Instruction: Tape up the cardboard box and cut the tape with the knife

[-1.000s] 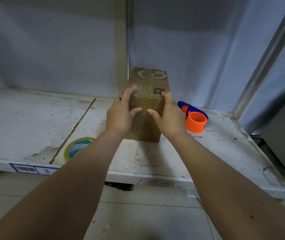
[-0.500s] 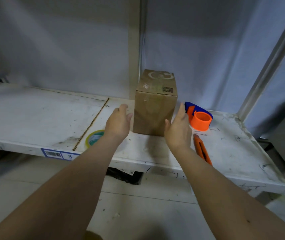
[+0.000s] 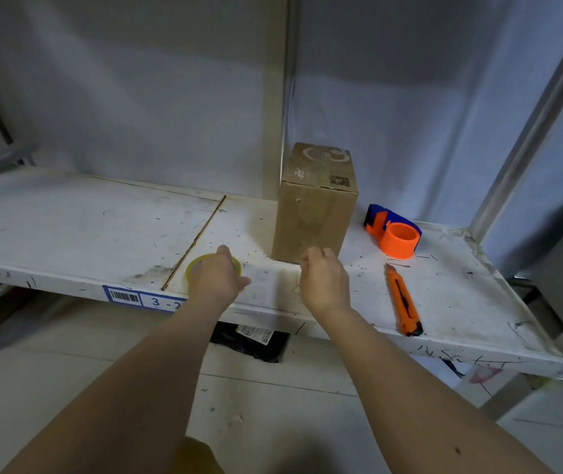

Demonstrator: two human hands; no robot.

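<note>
A tall brown cardboard box stands upright on the white shelf, with clear tape over its top and front. My left hand lies over a yellow-rimmed tape roll near the shelf's front edge and hides most of it; whether the fingers grip it is hidden. My right hand hovers just in front of the box with its fingers curled and nothing in them. An orange utility knife lies to the right of that hand, its tip pointing away from me.
An orange and blue tape dispenser sits to the right of the box. A shelf post rises behind the box and another at the right end. A barcode label marks the front edge. A dark package lies on the floor under the shelf.
Both hands have let go of the box and drawn back toward the shelf's front edge. My left hand has moved left onto the tape roll. The view has pulled back and the knife now shows fully.
</note>
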